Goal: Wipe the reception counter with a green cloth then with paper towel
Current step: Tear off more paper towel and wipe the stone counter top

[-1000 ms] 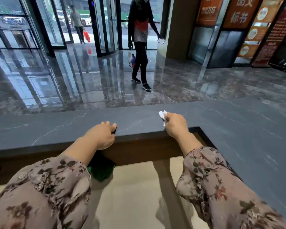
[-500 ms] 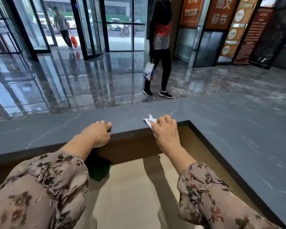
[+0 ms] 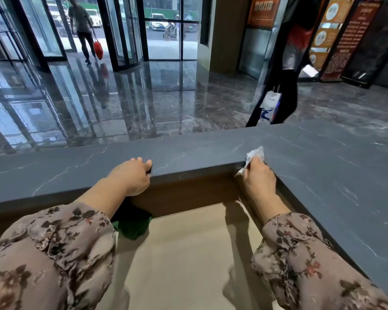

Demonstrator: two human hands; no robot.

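The dark grey stone reception counter [image 3: 211,153] runs across in front of me and turns toward me on the right. My right hand [image 3: 259,177] grips a crumpled white paper towel [image 3: 253,156] and presses it on the counter at the inner corner. My left hand [image 3: 132,175] rests on the counter's inner edge with loosely curled fingers and holds nothing. The green cloth [image 3: 132,227] lies on the beige lower desk [image 3: 188,253], partly hidden under my left forearm.
A person in dark clothes with a white bag [image 3: 270,104] walks close past the counter's far side at the right. Another person with a red bag [image 3: 98,50] is at the glass doors far left. Sign boards [image 3: 345,36] stand at the back right.
My right hand has slid the paper towel to the right along the counter's inner edge to the corner. The left hand has stayed put. The person in the lobby has walked to the right.
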